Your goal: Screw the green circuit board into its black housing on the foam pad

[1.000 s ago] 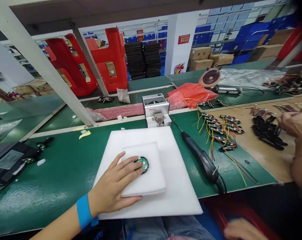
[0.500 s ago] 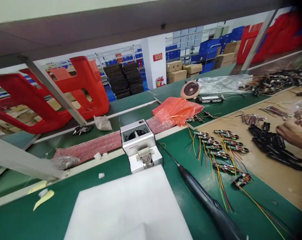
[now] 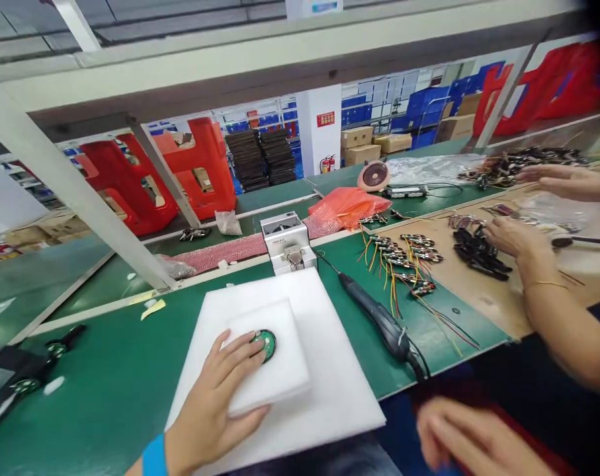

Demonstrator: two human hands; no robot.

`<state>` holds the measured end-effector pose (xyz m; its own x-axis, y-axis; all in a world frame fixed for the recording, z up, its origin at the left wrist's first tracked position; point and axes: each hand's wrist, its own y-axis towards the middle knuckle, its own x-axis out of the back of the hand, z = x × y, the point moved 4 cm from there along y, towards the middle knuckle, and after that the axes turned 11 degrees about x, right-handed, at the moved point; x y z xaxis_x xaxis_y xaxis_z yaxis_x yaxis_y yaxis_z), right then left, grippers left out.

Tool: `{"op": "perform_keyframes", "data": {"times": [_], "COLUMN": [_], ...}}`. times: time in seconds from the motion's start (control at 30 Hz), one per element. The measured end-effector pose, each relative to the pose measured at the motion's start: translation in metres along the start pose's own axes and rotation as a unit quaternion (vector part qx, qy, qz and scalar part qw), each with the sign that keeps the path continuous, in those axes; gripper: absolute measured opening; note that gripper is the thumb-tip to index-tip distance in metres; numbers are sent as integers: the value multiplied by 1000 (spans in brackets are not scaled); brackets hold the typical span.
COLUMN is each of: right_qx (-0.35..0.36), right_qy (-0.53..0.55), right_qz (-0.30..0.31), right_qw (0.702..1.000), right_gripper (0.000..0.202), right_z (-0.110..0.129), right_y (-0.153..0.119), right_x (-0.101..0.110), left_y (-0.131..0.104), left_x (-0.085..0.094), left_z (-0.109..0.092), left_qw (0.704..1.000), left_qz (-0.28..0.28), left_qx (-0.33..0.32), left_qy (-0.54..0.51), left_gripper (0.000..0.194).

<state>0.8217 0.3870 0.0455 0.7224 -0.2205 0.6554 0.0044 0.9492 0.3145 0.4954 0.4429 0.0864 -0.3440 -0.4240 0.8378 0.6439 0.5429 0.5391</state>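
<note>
My left hand (image 3: 225,383) lies over a small white foam block (image 3: 284,377), fingers stretched out and thumb along its near edge. Its fingertips touch a round green circuit board (image 3: 268,345) set in the top of the block. Under that block is a larger white foam slab (image 3: 329,403). My right hand (image 3: 471,436), smeared by motion, is low at the right, off the table's front edge; its grip is unclear. A black electric screwdriver (image 3: 374,314) rests on the green table between the slab and several small wired circuit boards (image 3: 391,248).
Behind the slab stands a white screw feeder (image 3: 287,244). At right, a co-worker's hands (image 3: 513,238) are over black parts (image 3: 478,251) on a brown board. A black device (image 3: 12,383) lies at left. A slanted post (image 3: 81,178) and overhead shelf (image 3: 260,86) frame the bench.
Both my hands have come into view, the left onto the small foam block. The view has shifted, showing more of the table's left and front. The co-worker's hands have moved.
</note>
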Motion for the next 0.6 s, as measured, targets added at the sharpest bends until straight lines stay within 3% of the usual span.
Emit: {"op": "perform_keyframes", "data": {"times": [0.1,0.17,0.2,0.27,0.37,0.5,0.6], "right_qx": [45,81,107,145,179,202,218], "right_qy": [32,54,57,25,-5,-35,-99], "right_qz": [16,82,108,70,20,19,53], "right_qw": [998,992,987,987,984,979,969], "right_gripper": [46,62,61,65,63,56,37], "right_z": [26,32,33,29,23,21,10], "right_y": [49,95,114,141,149,146,158], "right_x": [-24,-50,-64,-82,-101,-94,-62], "left_y": [1,2,2,3,6,9,8], "left_x": [-1,-3,-4,-6,-6,-4,-7], "left_z": [-3,-3,-3,-4,-9,-10,-4], "left_qw": [1000,1000,1000,1000,999,998,994], "left_qz": [-6,-13,-17,-23,-36,-63,-82], "left_qx": [9,10,10,12,12,-7,-61], "left_qy": [-10,-11,-8,3,16,28,40], "left_gripper": [51,51,51,50,48,50,47]}}
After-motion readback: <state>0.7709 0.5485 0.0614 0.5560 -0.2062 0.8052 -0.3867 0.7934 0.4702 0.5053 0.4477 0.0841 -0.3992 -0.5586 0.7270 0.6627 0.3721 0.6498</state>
